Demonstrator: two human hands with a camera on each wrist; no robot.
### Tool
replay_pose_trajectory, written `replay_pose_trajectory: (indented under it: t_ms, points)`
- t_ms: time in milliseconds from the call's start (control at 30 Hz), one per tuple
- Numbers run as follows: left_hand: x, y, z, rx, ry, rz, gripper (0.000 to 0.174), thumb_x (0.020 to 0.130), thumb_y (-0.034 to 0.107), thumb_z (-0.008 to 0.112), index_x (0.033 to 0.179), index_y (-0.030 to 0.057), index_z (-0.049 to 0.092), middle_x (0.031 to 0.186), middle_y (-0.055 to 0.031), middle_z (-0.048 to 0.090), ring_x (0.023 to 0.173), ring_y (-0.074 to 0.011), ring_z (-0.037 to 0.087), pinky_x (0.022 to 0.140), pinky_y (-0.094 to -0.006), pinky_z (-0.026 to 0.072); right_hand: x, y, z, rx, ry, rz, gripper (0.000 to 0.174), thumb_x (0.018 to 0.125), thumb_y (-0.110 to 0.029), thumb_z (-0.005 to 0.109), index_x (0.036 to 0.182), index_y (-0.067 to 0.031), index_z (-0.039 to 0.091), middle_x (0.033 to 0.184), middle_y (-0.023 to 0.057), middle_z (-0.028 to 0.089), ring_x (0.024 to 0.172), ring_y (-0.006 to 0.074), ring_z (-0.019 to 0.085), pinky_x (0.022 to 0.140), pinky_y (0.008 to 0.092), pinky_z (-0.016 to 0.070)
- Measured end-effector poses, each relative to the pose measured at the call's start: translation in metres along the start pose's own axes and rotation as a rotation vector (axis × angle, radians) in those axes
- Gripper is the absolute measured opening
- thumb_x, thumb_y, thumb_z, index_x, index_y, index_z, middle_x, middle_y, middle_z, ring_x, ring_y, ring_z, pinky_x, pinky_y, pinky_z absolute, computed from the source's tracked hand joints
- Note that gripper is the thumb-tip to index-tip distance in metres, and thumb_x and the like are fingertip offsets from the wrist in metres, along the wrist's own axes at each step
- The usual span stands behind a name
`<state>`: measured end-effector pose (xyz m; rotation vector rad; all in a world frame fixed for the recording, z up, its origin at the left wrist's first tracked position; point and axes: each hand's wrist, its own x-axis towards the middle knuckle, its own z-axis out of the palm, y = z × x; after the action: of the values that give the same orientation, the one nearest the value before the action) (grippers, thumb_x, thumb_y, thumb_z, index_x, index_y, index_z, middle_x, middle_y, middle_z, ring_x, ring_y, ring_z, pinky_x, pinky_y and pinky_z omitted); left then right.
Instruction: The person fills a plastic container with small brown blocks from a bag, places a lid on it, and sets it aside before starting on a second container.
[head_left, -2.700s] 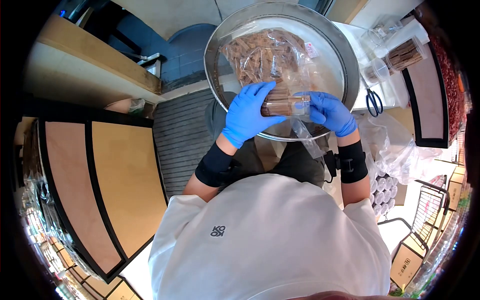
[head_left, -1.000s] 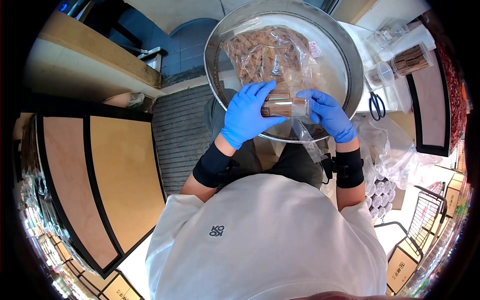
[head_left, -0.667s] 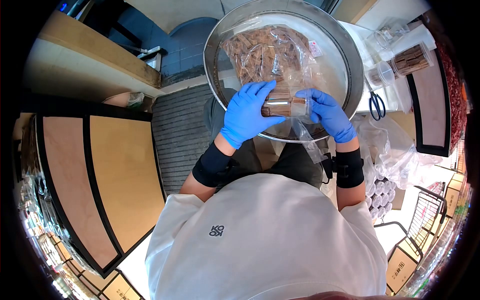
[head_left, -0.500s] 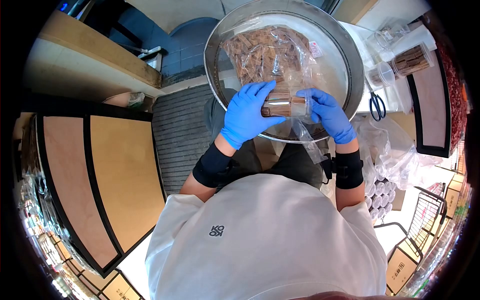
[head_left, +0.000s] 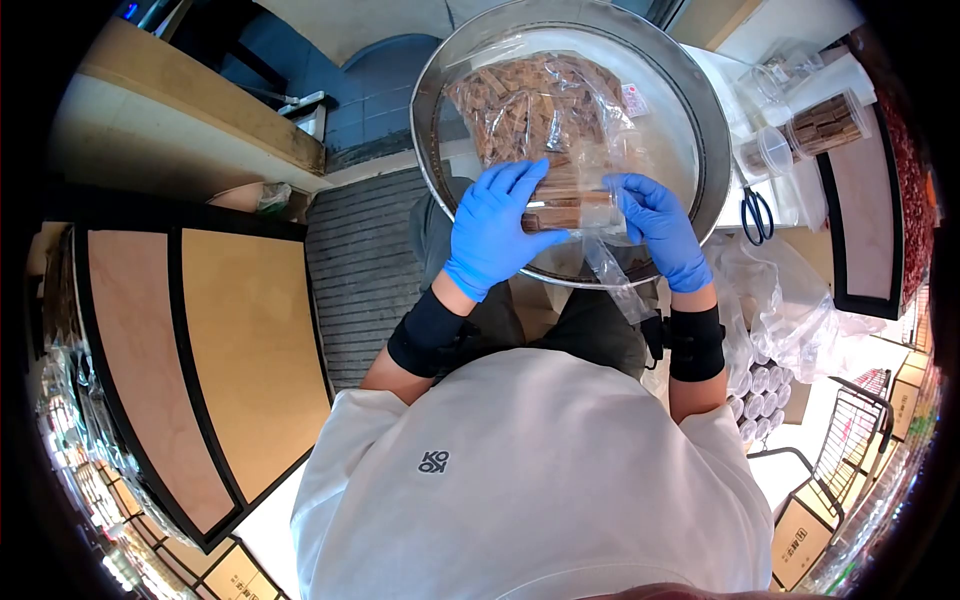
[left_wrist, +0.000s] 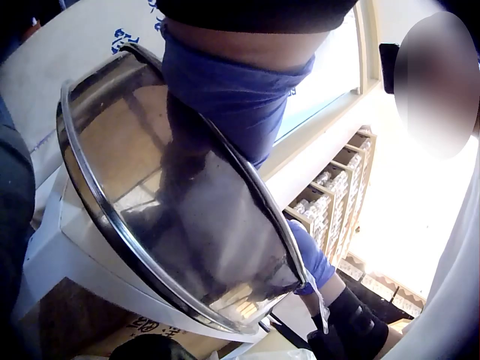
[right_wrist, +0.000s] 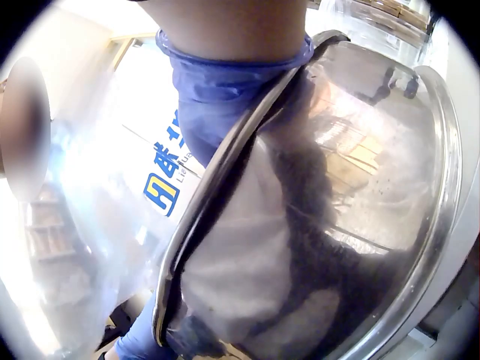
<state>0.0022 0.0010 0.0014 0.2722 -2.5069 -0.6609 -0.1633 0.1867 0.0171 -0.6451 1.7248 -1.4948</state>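
Observation:
My blue-gloved left hand (head_left: 498, 222) grips a clear plastic jar (head_left: 575, 213) lying on its side, packed with brown flat strips. At the jar's right end, my blue-gloved right hand (head_left: 660, 225) curls its fingertips over the rim. Both hands work above the near edge of a wide round metal sieve (head_left: 424, 130). Inside the sieve lies a clear bag (head_left: 535, 100) of loose brown strips, just beyond the jar. The wrist views show mostly the sieve's shiny outer wall (left_wrist: 217, 217), which hides the fingers of both hands.
To the right, a white table holds another jar of strips (head_left: 828, 122), clear empty jars (head_left: 768, 152) and dark-handled scissors (head_left: 757, 215). Clear plastic sheeting (head_left: 770, 290) and stacked clear containers (head_left: 762, 395) are below. Closed wooden panels (head_left: 250, 360) stand at left.
My right hand has shifted slightly right along the jar's end, and the jar has turned a little. My left hand keeps its hold in nearly the same place.

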Motion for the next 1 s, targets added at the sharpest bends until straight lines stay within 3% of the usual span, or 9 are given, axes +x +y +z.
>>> replay_pose_trajectory:
  t_ms: [533, 767, 867, 933, 1000]
  points:
    - [-0.001, 0.001, 0.000, 0.000, 0.077, 0.034, 0.083, 0.063, 0.036, 0.088, 0.137, 0.0114, 0.057, 0.127, -0.0111, 0.062, 0.117, -0.0342, 0.056, 0.103, -0.0448, 0.0439, 0.000, 0.006, -0.006, 0.076, -0.046, 0.002, 0.023, 0.099, -0.023, 0.063, 0.113, -0.0050, 0.069, 0.078, -0.0040, 0.059, 0.056, 0.0034, 0.045, 0.052, 0.0182, 0.0366]
    - [-0.001, -0.001, 0.002, -0.020, 0.114, 0.075, 0.085, 0.062, 0.033, 0.090, 0.137, 0.0104, 0.056, 0.125, -0.0121, 0.062, 0.117, -0.0345, 0.056, 0.102, -0.0443, 0.0442, -0.002, -0.001, 0.001, 0.087, 0.047, -0.012, 0.022, 0.099, -0.022, 0.063, 0.114, -0.0058, 0.068, 0.079, -0.0036, 0.059, 0.058, 0.0036, 0.047, 0.053, 0.0182, 0.0386]
    - [0.000, 0.004, 0.000, -0.005, 0.135, 0.055, 0.090, 0.061, 0.031, 0.090, 0.140, 0.0082, 0.052, 0.127, -0.0147, 0.060, 0.118, -0.0359, 0.055, 0.102, -0.0447, 0.0442, -0.004, -0.004, 0.005, 0.086, 0.016, -0.044, 0.020, 0.100, -0.020, 0.062, 0.113, -0.0069, 0.069, 0.079, -0.0036, 0.060, 0.059, 0.0030, 0.048, 0.054, 0.0180, 0.0393]
    - [0.003, 0.010, -0.002, -0.016, 0.100, -0.046, 0.088, 0.067, 0.028, 0.086, 0.144, 0.0098, 0.047, 0.133, -0.0163, 0.055, 0.124, -0.0356, 0.049, 0.104, -0.0457, 0.0420, -0.009, -0.012, 0.011, 0.085, -0.006, -0.098, 0.019, 0.100, -0.019, 0.062, 0.113, -0.0075, 0.069, 0.080, -0.0037, 0.060, 0.059, 0.0027, 0.049, 0.054, 0.0182, 0.0397]
    - [0.008, 0.010, -0.002, -0.016, 0.151, -0.042, 0.088, 0.067, 0.024, 0.085, 0.145, 0.0086, 0.047, 0.134, -0.0175, 0.054, 0.123, -0.0362, 0.050, 0.104, -0.0453, 0.0423, -0.023, -0.031, 0.023, -0.048, -0.026, -0.044, 0.017, 0.099, -0.015, 0.063, 0.111, -0.0062, 0.070, 0.084, -0.0018, 0.065, 0.062, 0.0045, 0.052, 0.057, 0.0207, 0.0438]
